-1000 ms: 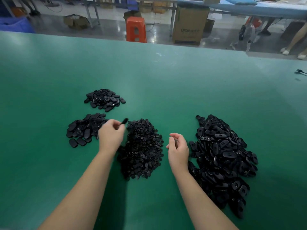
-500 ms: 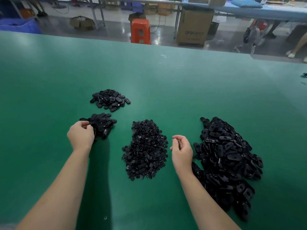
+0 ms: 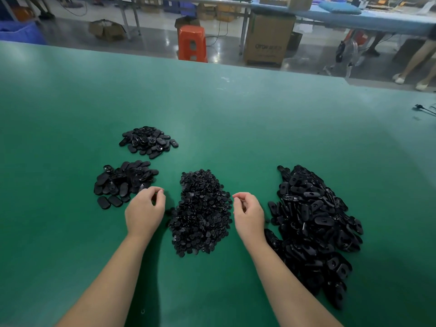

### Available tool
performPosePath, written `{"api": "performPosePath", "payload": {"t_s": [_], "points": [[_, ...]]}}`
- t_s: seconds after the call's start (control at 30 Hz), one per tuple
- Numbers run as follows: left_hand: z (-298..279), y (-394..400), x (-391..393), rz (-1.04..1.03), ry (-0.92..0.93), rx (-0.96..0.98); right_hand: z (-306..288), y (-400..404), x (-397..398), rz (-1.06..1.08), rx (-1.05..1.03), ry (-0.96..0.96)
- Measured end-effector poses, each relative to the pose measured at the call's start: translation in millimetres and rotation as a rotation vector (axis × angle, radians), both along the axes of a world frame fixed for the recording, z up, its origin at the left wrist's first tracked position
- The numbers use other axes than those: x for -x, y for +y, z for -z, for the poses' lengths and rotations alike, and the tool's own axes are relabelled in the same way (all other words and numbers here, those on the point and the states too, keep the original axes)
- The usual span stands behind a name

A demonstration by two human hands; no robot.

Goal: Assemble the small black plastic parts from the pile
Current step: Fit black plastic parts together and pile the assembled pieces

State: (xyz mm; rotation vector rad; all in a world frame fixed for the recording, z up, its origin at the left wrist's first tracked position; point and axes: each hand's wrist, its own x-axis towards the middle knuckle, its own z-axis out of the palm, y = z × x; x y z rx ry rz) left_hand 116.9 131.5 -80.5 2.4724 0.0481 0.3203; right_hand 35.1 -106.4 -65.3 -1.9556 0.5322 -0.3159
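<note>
the table (image 3: 236, 114) wears a smooth green mat with a soft sheen, paler toward its far edge. the oval parts (image 3: 313, 215) near the right edge are glossy black plastic, catching light; the small round pieces (image 3: 203, 208) look duller. beyond, an orange stool (image 3: 192, 43) of shiny plastic, a matt cardboard box (image 3: 269, 41).

Cardboard box (image 3: 269, 36) reads "QTQR", partly illegible

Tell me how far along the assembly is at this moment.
Done, it seems: two small piles of oval pieces, one far left and one nearer, look like finished output. In hand: nothing visible; the left hand and right hand hover beside the middle pile of tiny parts with loosely curled fingers. Left: that pile and the big right-hand pile, so most remains.
</note>
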Motion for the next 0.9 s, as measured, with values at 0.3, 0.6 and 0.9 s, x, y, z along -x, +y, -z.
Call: {"api": "performPosePath", "payload": {"t_s": [0.3,0.6,0.9], "points": [[0,-2,-2,0.009,0.017,-0.116,-39,-70,-2,-0.237,0.848,0.388],[1,-2,-2,0.012,0.014,-0.092,-57,-113,-16,-0.470,1.015,0.705],[2,-1,-3,0.014,0.023,-0.105,-62,-106,-20,-0.548,1.012,0.741]]}}
